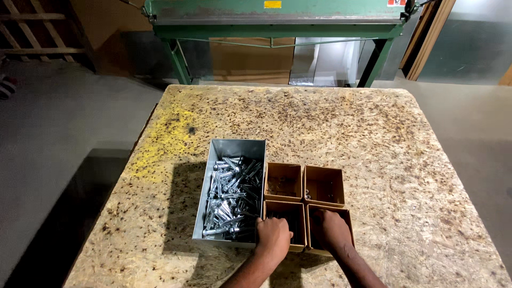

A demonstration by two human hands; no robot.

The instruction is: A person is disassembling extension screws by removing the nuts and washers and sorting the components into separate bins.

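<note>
Two bare hands work at the near edge of the table (373, 138), a rough chipboard slab speckled brown with a yellow smear at its far left. The left hand (273, 234) lies knuckles-up over the near rim where the metal tray (234, 146) meets the near-left cardboard box (298, 224); its fingers curl down out of sight, so whether they pinch anything cannot be told. The right hand (332, 228) reaches into the near-right cardboard box (346, 213), fingers bent downward inside it; its grip is likewise hidden by the back of the hand.

Judging from this, the step in hand looks like sorting small hardware between tray and boxes, both hands dipping in at once. Any next move would call for lifting the fingers clear of the box walls without tipping the light cardboard.

Just left of the boxes, the tray holds a loose heap of shiny bolts (232, 197), lying every way. Beyond the hands sit the far-left box (282, 168) and the far-right box (338, 173), touching each other and the near pair; small dark bits lie in them, too dim to name.

Farthest off stands a green metal machine (277, 10), its top cut off by the frame, with sheet metal leaning behind its legs.
</note>
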